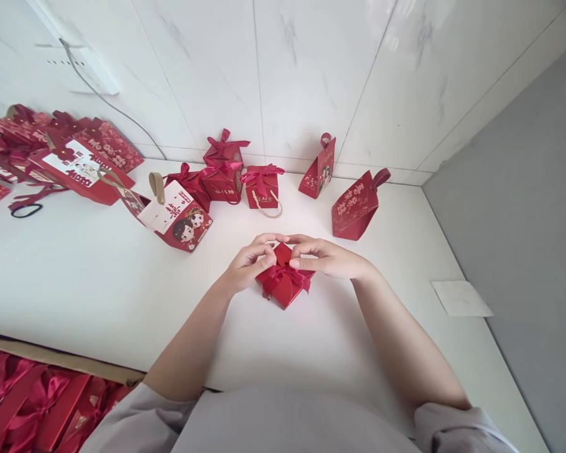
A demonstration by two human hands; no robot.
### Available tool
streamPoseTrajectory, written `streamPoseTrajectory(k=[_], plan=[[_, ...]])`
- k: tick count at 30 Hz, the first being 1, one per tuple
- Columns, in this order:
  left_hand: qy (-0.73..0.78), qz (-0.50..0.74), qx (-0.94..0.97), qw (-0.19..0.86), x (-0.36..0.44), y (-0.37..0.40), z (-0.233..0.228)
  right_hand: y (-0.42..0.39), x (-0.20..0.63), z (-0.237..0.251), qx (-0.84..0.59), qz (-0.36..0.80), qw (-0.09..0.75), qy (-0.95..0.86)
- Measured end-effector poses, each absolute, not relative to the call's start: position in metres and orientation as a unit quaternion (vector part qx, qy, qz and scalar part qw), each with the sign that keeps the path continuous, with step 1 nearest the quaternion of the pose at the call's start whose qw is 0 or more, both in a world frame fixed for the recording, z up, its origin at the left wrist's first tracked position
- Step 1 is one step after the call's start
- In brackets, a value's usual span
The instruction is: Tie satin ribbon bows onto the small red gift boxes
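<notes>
Centre of the frame: a small red paper gift box with a satin ribbon bow [284, 282] sits on the white tabletop [99, 277], and both hands are on it. The left hand [249, 261] pinches the box's upper left edge, fingers closed on it; the right hand [327, 257] pinches the top right, fingertips meeting the left's. By the look of it, the lid is being closed and the bow settled. Next calls for a steady hold and light pressure on the flaps. Finished red ribbon boxes [245, 179] line the upper centre.

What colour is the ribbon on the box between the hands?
Dark red ribbon, matching the box; head view.
</notes>
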State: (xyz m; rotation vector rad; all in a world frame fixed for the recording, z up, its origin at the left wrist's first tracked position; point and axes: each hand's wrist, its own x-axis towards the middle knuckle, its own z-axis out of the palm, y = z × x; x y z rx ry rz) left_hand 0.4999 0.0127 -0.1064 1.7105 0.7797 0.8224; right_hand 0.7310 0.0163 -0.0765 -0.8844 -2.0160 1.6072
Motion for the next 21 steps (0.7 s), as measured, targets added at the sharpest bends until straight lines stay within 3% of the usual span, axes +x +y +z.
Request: streamPoseTrajectory(k=[21], plan=[[0.285, 0.314, 0.750, 0.508, 0.488, 0.016, -0.106, 0.019, 0.729, -0.085, -0.290, 0.634, 0.215, -0.684]])
